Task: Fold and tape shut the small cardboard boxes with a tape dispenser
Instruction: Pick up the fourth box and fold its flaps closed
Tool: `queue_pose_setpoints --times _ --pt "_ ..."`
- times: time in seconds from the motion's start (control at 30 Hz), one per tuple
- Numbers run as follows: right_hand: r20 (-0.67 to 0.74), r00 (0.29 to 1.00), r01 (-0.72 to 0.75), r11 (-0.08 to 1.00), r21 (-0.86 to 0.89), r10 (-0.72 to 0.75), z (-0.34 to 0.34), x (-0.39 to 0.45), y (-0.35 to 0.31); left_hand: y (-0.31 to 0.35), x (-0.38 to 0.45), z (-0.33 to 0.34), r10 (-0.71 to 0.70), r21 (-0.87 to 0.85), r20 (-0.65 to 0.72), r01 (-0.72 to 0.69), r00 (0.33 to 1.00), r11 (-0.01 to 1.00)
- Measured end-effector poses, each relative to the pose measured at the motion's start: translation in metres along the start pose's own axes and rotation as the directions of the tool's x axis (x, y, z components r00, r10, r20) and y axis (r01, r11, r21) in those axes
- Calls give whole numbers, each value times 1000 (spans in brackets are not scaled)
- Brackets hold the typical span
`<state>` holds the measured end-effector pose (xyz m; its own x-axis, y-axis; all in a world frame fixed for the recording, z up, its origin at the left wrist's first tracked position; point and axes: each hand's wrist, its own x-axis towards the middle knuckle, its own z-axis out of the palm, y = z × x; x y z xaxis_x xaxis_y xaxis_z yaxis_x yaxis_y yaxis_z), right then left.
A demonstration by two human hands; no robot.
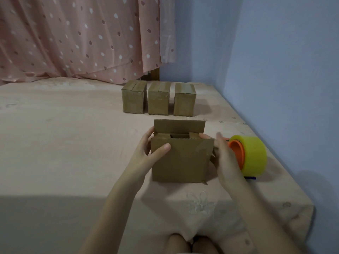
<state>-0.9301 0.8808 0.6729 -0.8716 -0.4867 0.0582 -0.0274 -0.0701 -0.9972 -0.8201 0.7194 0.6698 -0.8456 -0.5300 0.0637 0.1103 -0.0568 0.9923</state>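
Note:
A small brown cardboard box (180,162) stands upright on the pink bed sheet (64,143) in front of me. Its two short side flaps are folded in and its far long flap stands up. My left hand (146,153) grips the box's left side, thumb on the front face. My right hand (222,156) holds the right side, with a finger on the right flap. The tape dispenser (247,155), orange with a yellow-tinted roll, lies on the sheet just right of my right hand, not held.
Three taped-shut cardboard boxes (158,100) stand in a row farther back. A pink dotted curtain (82,37) hangs behind them. A blue wall (284,70) runs along the bed's right edge. My knees (190,243) show at the bottom.

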Motion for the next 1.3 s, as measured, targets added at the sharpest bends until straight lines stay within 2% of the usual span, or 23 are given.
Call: queue_pose_setpoints --times 0.07,0.17,0.33,0.5,0.63,0.73,0.9,1.07,1.3 --pt "46 999 13 994 107 -18 0 -4 7 -4 -5 -2 36 -13 -6 -36 999 999" --pt "67 988 141 990 10 -141 1 -7 12 -5 -6 1 37 -91 -47 -41 998 995" --pt "-22 986 167 986 -26 -168 6 -3 12 -3 -3 8 16 -153 -107 -32 994 988" --pt "-21 982 187 981 53 -186 5 0 14 -6 -1 9 21 -160 -124 -41 992 986" --pt "6 971 238 970 -38 -238 9 0 11 -6 -1 12 20 -158 -139 -42 990 986" --pt "1 975 222 967 -124 -223 11 2 6 -6 -1 13 53 -147 -154 -76 987 986" --pt "57 971 236 968 -87 -232 6 4 6 -3 -2 13 89 -111 -144 -106 985 988" --pt "19 949 315 949 -25 -314 8 0 8 -8 -7 14 134 -101 -192 -155 972 983" --pt "-65 921 370 915 -162 -385 9 1 14 -14 -10 12 230 -23 -259 -245 938 969"
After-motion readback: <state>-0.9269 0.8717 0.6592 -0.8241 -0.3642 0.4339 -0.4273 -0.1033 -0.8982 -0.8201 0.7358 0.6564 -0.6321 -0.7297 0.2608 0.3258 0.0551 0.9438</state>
